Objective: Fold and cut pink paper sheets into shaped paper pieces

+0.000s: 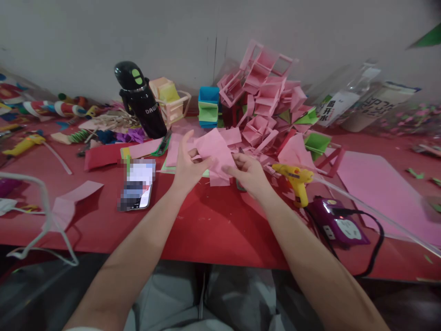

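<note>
A sheet of pink paper (214,149) is held up between both hands over the red table. My left hand (190,163) pinches its left edge, with the index finger raised and the thumb on the paper. On the right side, my right hand (245,170) grips the lower edge with thumb and bent fingers. A dark object shows partly behind the right fingers; I cannot tell what it is. More pink paper lies below and behind the sheet. Behind the hands rises a heap of folded pink paper chairs (265,94).
Right of my hands lie a yellow glue gun (294,177) and a purple power box (339,225) with a black cable. Leftward are a phone (139,184) and a black bottle (141,101). A large pink sheet (386,193) covers the right side of the red table (206,230).
</note>
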A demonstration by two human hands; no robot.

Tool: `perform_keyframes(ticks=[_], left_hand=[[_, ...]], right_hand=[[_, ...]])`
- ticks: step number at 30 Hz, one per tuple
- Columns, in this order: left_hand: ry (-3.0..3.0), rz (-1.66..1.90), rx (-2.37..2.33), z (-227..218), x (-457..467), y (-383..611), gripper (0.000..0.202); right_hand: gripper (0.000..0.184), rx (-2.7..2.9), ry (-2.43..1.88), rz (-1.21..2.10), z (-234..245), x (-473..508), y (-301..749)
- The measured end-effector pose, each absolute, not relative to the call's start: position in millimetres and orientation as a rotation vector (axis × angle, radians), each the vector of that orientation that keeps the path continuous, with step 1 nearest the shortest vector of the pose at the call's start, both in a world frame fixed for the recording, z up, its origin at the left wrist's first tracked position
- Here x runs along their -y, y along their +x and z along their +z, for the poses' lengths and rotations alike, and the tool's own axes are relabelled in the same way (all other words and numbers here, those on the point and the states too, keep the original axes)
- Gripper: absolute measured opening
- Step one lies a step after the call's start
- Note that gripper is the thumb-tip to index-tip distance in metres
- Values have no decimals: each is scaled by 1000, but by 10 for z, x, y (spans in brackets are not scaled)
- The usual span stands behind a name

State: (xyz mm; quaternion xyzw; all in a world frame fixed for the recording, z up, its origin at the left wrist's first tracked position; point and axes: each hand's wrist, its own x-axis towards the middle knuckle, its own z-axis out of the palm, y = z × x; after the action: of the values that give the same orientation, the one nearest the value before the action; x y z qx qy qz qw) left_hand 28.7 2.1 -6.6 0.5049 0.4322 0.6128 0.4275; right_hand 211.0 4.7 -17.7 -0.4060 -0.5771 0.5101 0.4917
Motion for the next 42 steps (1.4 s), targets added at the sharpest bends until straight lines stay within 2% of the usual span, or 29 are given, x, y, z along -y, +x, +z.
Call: perform_keyframes(ticks=[3, 7, 9, 12, 13, 18, 22, 24, 26, 28, 32, 34, 38, 42], left_hand=[[1157, 1496, -1017, -87, 8, 354, 110], [981, 1419, -942, -54, 41, 387, 115], [941, 1342, -903, 14, 49, 346, 104], [865, 1174, -773, 141, 46, 225, 59], [817, 1131, -745, 174, 42, 181, 52], [931, 939, -727, 174, 25, 67, 52], [1192, 785, -815, 73, 27, 97, 34], [1277, 707, -857, 36, 31, 120, 33], [1289, 693, -907, 11, 32, 141, 35], [1278, 780, -963, -4, 26, 163, 32], [1237, 1069, -1014, -27, 3, 208, 22], [1195, 1127, -1012, -38, -6, 225, 22], [1165, 1114, -1052, -50, -1, 249, 28], [1192, 1117, -1074, -42, 5, 259, 21]], right_hand=[[25, 1215, -948, 1268, -171, -75, 2115], [24, 1026, -904, 1374, -98, -63, 2109], [26, 989, -901, 1406, -56, -51, 2111], [25, 1007, -910, 1430, -5, -37, 2150], [24, 1035, -923, 1447, 8, -31, 2172], [19, 1311, -1021, 1564, 38, 6, 2311], [14, 1668, -1053, 1460, 54, 15, 2385], [23, 1811, -1024, 1329, 62, 7, 2385], [41, 1826, -971, 1224, 55, -5, 2357], [55, 1704, -939, 1222, 27, -18, 2312], [67, 1450, -977, 1314, -64, -45, 2229], [64, 1400, -1016, 1306, -99, -58, 2211], [45, 1396, -1051, 1286, -110, -67, 2212], [30, 1486, -1006, 1176, -92, -60, 2222]])
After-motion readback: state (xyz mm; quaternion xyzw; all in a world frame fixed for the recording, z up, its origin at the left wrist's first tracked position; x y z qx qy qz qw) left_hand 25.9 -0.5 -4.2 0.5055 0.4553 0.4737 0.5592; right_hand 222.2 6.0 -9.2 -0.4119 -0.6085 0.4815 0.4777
